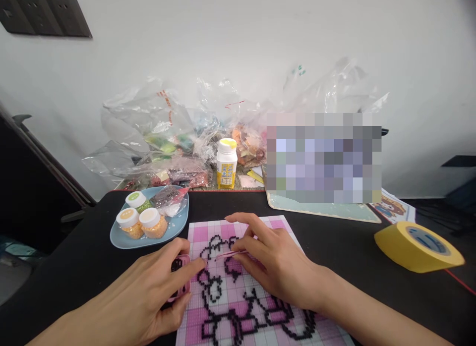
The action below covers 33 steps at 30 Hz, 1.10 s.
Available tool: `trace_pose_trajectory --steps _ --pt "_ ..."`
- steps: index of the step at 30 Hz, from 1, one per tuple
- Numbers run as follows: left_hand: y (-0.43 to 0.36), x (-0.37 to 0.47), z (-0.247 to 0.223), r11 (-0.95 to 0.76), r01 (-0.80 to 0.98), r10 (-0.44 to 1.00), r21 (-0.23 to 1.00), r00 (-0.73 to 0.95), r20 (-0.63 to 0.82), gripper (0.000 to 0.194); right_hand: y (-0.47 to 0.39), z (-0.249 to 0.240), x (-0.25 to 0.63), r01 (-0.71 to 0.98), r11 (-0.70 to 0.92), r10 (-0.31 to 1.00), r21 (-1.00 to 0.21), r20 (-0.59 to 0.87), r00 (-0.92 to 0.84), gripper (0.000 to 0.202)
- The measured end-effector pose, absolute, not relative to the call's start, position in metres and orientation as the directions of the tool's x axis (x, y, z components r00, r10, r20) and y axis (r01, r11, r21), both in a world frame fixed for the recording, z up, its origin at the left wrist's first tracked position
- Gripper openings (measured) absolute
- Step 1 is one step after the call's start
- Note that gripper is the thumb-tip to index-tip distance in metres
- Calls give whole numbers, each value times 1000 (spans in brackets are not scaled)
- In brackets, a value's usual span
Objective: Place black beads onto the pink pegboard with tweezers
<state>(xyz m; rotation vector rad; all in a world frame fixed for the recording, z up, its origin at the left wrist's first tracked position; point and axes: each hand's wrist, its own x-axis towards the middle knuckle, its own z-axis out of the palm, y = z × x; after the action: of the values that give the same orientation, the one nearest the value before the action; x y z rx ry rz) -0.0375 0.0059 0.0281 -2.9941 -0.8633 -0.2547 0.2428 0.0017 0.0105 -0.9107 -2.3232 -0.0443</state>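
Observation:
My right hand (273, 257) pinches pink tweezers (230, 255), whose tips point left over a pegboard (197, 234) with pink and white squares. Black beads (213, 289) form outlines across the board. My left hand (159, 284) holds a small pink tray (184, 281) with black beads in it, at the board's left edge. Its index finger reaches over the board, close to the tweezer tips. Whether a bead sits between the tips is too small to tell.
A blue plate (119, 239) at the left holds three lidded bead jars and a bead bag. Behind stand a white-capped bottle (226, 165) and clear plastic bags (148, 118). A yellow tape roll (412, 249) lies right. The back right is pixelated.

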Motion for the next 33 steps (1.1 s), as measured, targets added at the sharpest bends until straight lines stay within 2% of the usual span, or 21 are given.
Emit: trace_pose_trajectory --steps 9,15,23,28,33 --pt "7 -39 26 -849 527 521 26 830 196 46 1 10 243 624 758 605 -193 567 -559 31" --pt "5 -41 22 -841 540 512 -35 815 273 46 1 10 243 622 757 607 -197 563 -561 30" --pt "5 -41 20 -847 521 473 -106 830 297 40 1 9 243 619 759 608 -200 560 -564 30" --pt "6 -38 23 -842 537 499 -45 809 309 34 1 10 243 622 758 606 -197 564 -561 30" --pt "6 -39 26 -851 525 505 -23 828 246 37 1 10 243 627 755 610 -192 556 -565 31"
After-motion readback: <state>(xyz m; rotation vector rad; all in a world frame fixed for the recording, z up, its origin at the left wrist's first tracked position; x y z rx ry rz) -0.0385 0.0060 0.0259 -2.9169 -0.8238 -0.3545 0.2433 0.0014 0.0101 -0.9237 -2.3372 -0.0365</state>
